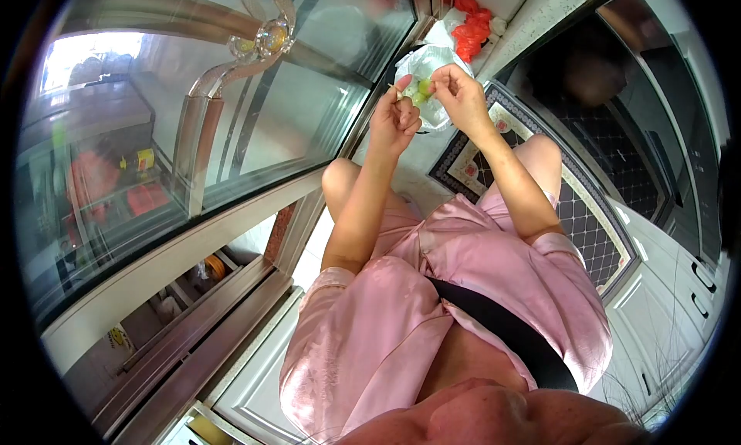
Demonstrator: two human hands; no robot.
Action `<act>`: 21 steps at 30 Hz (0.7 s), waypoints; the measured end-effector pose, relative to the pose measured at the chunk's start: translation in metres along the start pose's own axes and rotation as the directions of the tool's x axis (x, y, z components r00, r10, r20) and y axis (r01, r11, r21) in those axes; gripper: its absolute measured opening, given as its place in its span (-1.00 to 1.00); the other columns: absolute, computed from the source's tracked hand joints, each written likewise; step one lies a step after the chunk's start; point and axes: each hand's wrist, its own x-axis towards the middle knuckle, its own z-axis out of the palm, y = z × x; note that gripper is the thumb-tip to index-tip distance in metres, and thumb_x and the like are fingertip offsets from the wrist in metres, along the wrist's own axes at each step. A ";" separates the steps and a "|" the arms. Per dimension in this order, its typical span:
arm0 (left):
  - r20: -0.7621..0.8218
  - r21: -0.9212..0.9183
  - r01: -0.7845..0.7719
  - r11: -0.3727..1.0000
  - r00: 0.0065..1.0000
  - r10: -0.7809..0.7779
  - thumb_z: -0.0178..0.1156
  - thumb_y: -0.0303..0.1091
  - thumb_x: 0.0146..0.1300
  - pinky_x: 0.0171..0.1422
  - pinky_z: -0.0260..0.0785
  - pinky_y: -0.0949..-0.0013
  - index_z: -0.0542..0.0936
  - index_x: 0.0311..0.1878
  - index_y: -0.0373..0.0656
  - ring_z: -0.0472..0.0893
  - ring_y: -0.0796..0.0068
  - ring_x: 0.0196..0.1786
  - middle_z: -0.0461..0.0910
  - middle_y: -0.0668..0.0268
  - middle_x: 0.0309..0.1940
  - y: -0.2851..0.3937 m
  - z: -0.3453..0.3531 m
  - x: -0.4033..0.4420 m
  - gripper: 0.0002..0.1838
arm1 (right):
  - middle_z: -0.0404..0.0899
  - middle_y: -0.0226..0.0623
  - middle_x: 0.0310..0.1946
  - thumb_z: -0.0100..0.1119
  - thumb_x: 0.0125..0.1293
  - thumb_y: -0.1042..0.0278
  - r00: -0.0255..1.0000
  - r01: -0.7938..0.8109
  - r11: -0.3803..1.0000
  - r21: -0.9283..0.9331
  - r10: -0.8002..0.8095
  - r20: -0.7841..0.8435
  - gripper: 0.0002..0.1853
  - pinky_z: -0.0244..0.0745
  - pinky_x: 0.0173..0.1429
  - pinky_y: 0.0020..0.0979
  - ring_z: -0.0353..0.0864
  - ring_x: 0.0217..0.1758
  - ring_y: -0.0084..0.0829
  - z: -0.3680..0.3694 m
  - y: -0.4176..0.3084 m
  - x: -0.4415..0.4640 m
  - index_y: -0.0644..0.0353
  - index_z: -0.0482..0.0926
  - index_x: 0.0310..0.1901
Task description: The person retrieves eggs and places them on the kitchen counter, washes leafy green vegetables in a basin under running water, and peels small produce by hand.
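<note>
Both my hands are raised over a bin lined with a whitish plastic bag (436,117). My left hand (395,122) is closed, its fingers curled, with a small thin pale piece (398,92) at the fingertips; its kind is too small to make out. My right hand (461,99) is closed in a pinch just beside it, and whatever lies between thumb and finger is hidden. Light green pieces (421,94) show between the two hands. I cannot tell whether they lie in the bag or touch my right fingertips.
Red plastic bags (471,32) lie behind the bin. On the left stands a glass door (324,82) with a curved ornamental handle (272,40). A dark patterned mat (594,229) covers floor at right, beside a glossy black appliance front (587,67) and white cabinets (656,314).
</note>
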 end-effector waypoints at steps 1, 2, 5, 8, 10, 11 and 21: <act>0.000 0.000 0.000 1.000 1.000 0.000 -0.14 -0.17 0.34 -0.70 -0.09 0.58 0.47 0.04 -0.05 0.09 0.66 -0.73 0.21 0.45 -0.78 -0.001 -0.001 -0.001 -0.67 | 0.52 -0.36 -0.47 0.04 0.18 0.58 0.999 0.040 0.996 -0.074 -0.040 0.010 -0.92 0.39 -0.27 -0.65 0.51 -0.38 -0.64 -0.003 -0.002 0.001 0.30 0.45 -0.27; 0.019 -0.013 0.003 1.000 1.000 -0.002 -0.14 -0.19 0.33 -0.70 -0.08 0.58 0.48 0.02 -0.07 0.09 0.65 -0.72 0.21 0.44 -0.78 -0.002 -0.002 -0.001 -0.68 | 0.52 -0.36 -0.47 0.04 0.18 0.58 0.999 0.044 0.996 -0.074 -0.043 0.010 -0.92 0.39 -0.27 -0.65 0.51 -0.38 -0.64 -0.003 0.000 0.003 0.30 0.45 -0.27; 0.040 -0.039 0.023 0.999 0.999 -0.022 -0.13 -0.21 0.32 -0.69 -0.07 0.57 0.49 -0.02 -0.12 0.10 0.63 -0.71 0.21 0.42 -0.77 0.000 -0.016 0.003 -0.69 | 0.58 -0.24 -0.36 0.02 0.09 0.57 0.972 0.203 0.939 -0.278 -0.228 -0.063 -0.86 0.46 -0.30 -0.44 0.58 -0.38 -0.36 0.003 0.026 0.010 0.22 0.52 -0.30; -0.004 -0.069 0.062 0.996 0.998 -0.062 -0.08 -0.24 0.31 -0.66 -0.04 0.56 0.50 -0.12 -0.17 0.13 0.62 -0.70 0.22 0.41 -0.74 -0.002 -0.025 -0.004 -0.74 | 0.57 -0.18 -0.25 -0.02 0.11 0.53 0.950 0.282 0.449 -0.848 -0.253 0.183 -0.83 0.49 -0.19 -0.33 0.58 -0.29 -0.20 0.012 0.095 0.002 0.18 0.57 -0.29; -0.170 -0.013 0.062 0.998 0.983 -0.063 -0.06 -0.20 0.30 -0.64 -0.03 0.56 0.45 -0.12 -0.17 0.14 0.64 -0.69 0.30 0.41 -0.71 0.002 -0.024 -0.001 -0.74 | 0.54 -0.11 -0.17 -0.05 0.14 0.49 0.942 0.303 0.591 -0.748 -0.303 0.143 -0.80 0.49 -0.08 -0.25 0.58 -0.23 -0.11 0.009 0.083 0.022 0.15 0.58 -0.26; -0.180 -0.040 0.058 0.998 0.982 -0.065 -0.03 -0.22 0.30 -0.61 -0.01 0.56 0.44 -0.15 -0.17 0.17 0.63 -0.67 0.34 0.40 -0.68 0.001 -0.027 -0.003 -0.77 | 0.53 -0.06 -0.15 -0.01 0.13 0.49 0.985 0.128 0.713 -0.689 -0.009 0.173 -0.82 0.48 -0.08 -0.26 0.57 -0.19 -0.10 0.003 0.079 0.028 0.15 0.59 -0.27; -0.221 -0.036 0.038 0.999 0.974 -0.045 -0.03 -0.25 0.32 -0.48 0.14 0.53 0.41 -0.07 -0.20 0.27 0.59 -0.55 0.43 0.37 -0.57 -0.004 -0.020 0.007 -0.76 | 0.59 -0.32 -0.46 0.19 0.15 0.35 0.955 -0.177 0.981 -0.082 0.192 0.225 -0.83 0.44 -0.32 -0.48 0.55 -0.46 -0.47 0.004 0.022 0.005 0.23 0.58 -0.26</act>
